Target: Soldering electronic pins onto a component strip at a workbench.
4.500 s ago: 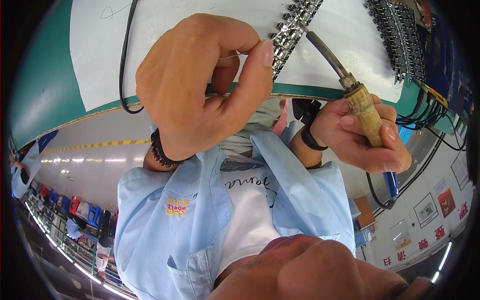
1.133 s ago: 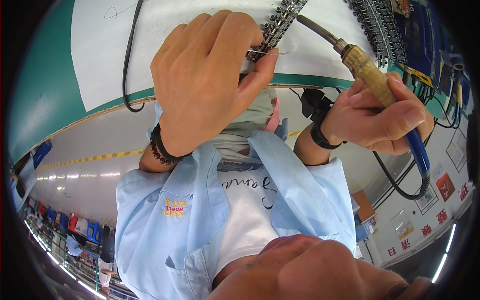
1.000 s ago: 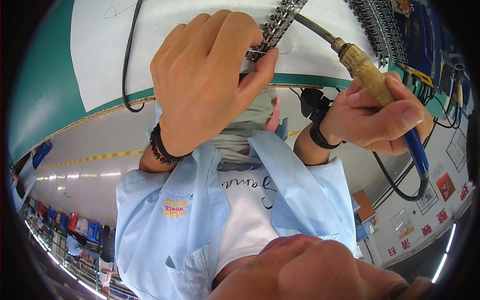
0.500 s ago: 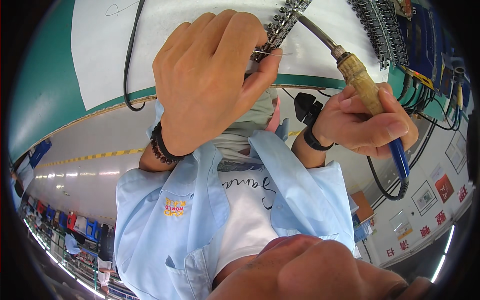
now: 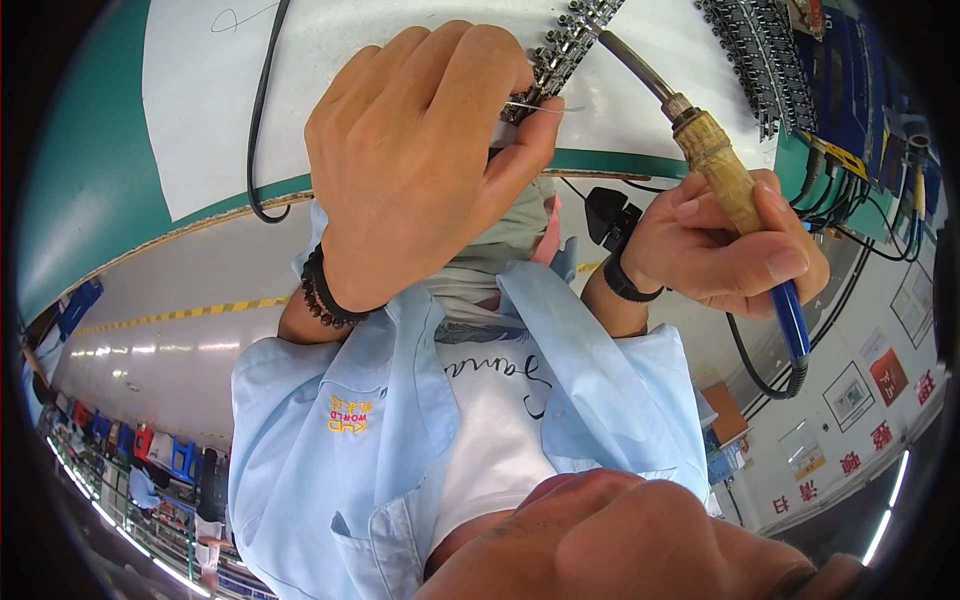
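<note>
My left hand (image 5: 410, 165) is over the white sheet, its thumb and index finger pinching a thin solder wire (image 5: 572, 108). Close to those fingertips lies a long strip of small dark metal parts (image 5: 566, 58), whose near end is partly hidden by the hand. A soldering iron (image 5: 722, 165) with a tan-wrapped grip and blue rear end is held in my right hand (image 5: 725, 250), fingers closed round the handle. The iron's tip points up and left and reaches the right side of the strip; I cannot tell whether it touches.
White paper (image 5: 205, 110) covers part of the green tabletop (image 5: 95, 190). A black cable (image 5: 262, 120) hangs over the table's front edge at left. Several more strips of metal parts (image 5: 755, 65) lie at right, beside blue equipment (image 5: 855, 100) with bundled cables (image 5: 880, 220).
The right hand and the rear of the soldering iron have shifted slightly left, while the tip stays by the strip. My left hand has hardly moved.
</note>
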Action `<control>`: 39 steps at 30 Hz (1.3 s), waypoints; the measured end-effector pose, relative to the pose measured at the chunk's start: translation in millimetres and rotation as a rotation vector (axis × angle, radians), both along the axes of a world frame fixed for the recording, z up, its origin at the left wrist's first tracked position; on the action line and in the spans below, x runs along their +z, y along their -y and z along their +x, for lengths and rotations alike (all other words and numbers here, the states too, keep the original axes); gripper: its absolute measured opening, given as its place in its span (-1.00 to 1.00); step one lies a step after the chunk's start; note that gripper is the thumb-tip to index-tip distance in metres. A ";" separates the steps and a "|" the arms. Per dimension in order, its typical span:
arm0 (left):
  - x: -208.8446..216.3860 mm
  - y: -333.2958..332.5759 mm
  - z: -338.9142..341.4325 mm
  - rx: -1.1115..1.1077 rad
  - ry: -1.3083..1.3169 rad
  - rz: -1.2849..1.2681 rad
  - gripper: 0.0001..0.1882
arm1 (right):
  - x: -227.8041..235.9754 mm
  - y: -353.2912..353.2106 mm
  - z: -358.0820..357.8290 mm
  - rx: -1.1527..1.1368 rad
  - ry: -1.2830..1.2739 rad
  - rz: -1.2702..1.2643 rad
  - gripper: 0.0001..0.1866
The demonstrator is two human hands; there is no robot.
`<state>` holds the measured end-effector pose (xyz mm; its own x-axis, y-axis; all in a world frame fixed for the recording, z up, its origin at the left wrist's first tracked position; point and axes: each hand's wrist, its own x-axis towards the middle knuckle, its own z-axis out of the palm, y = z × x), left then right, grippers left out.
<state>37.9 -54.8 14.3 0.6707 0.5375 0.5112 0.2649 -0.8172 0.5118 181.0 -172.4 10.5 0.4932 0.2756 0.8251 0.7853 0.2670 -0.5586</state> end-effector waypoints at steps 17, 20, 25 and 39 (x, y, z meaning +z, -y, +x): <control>-1.2 6.2 -0.8 0.012 -0.031 -0.087 -0.72 | 23.2 30.5 59.5 -0.397 0.085 0.122 -0.63; -1.8 6.6 4.6 0.016 -0.057 -0.092 -0.71 | 31.0 32.6 67.5 -0.434 0.102 0.128 -0.64; -5.4 4.4 5.8 0.020 -0.054 -0.087 -0.72 | 21.4 17.3 100.0 -0.307 0.114 0.011 -0.62; -15.9 1.0 2.0 0.023 0.034 -0.031 -0.75 | -8.5 34.2 -1.9 -0.101 0.124 -0.161 -0.54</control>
<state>39.8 -55.8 -1.6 0.6402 0.5685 0.5166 0.2655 -0.7948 0.5457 179.1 -206.5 2.0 0.4225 0.3633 0.8304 0.8687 0.0989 -0.4853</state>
